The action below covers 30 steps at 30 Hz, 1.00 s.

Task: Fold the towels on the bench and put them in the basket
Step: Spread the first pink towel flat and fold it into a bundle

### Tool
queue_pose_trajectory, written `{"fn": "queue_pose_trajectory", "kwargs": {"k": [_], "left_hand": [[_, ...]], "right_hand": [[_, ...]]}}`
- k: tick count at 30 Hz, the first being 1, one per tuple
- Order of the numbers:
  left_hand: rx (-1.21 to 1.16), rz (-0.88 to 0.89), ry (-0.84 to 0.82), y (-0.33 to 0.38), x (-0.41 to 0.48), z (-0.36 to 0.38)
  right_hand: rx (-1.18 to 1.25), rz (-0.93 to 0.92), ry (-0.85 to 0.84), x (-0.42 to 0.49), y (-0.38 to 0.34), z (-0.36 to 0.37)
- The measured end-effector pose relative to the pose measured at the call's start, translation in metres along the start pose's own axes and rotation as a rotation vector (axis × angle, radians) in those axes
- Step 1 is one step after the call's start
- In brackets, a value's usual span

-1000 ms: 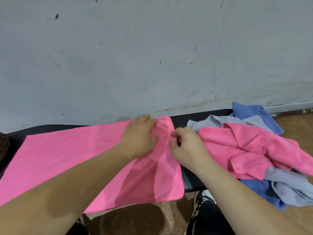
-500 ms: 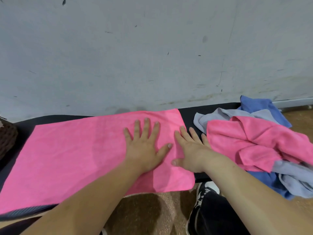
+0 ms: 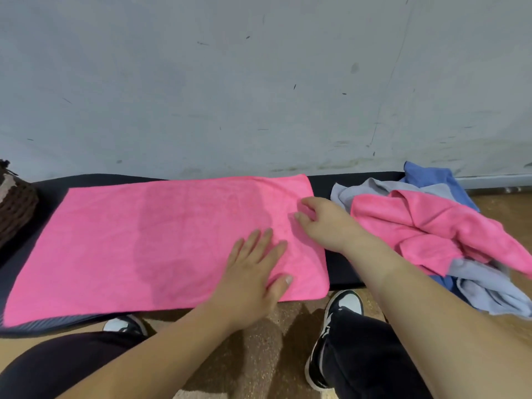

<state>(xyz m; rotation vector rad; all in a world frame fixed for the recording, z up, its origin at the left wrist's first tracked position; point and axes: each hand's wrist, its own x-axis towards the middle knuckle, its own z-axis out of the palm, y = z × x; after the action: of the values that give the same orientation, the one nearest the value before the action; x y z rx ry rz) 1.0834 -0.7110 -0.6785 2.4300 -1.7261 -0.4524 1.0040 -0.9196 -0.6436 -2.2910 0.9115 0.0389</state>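
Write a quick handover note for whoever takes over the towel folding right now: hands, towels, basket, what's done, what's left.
Left hand: flat, palm down on the pink towel near its right end.
Right hand: fingers curled at the towel's right edge; whether it grips the edge is unclear.
Pink towel: spread flat along the bench, near edge overhanging.
Pile: pink, grey and blue towels, unfolded, at the bench's right end.
Basket: far left, only partly in view; contents hidden.
Done: towel laid out and smoothed.
Left: fold it, put it in the basket, then do the pile.

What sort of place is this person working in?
Hard to say for sure: probably a plain indoor room or workshop corner. A scuffed grey wall, a dark padded bench pushed against it, and a bare brownish floor suggest that.
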Motion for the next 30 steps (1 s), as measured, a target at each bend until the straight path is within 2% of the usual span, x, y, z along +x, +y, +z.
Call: {"fn": "queue_pose_trajectory", "kwargs": {"k": [3,8,13,17,19,22,26,30], "left_hand": [[0.124,-0.048,0.004,-0.001,0.008,0.005],[-0.022,-0.04,0.07,0.002,0.017,0.007],[-0.079,0.131,0.268,0.008,0.014,0.009],[-0.043,0.294,0.347,0.011,0.016,0.01],[-0.046,0.314,0.362,0.011,0.019,0.01],[-0.064,0.291,0.373,0.016,0.023,0.006],[-0.014,0.219,0.246,0.035,0.025,0.007],[0.012,0.302,0.248,0.041,0.026,0.007]], "right_hand": [[-0.069,-0.02,0.014,0.006,0.002,0.009],[-0.13,0.008,0.109,0.022,0.002,0.001],[-0.261,0.051,0.144,0.076,-0.007,-0.009],[-0.359,0.145,0.135,0.109,-0.004,-0.001],[-0.241,0.187,0.187,0.116,-0.004,0.005],[0.051,0.156,0.294,0.118,-0.005,0.01],[0.37,0.069,0.443,0.109,0.0,0.006],[0.511,0.03,0.457,0.1,0.002,-0.003]]}}
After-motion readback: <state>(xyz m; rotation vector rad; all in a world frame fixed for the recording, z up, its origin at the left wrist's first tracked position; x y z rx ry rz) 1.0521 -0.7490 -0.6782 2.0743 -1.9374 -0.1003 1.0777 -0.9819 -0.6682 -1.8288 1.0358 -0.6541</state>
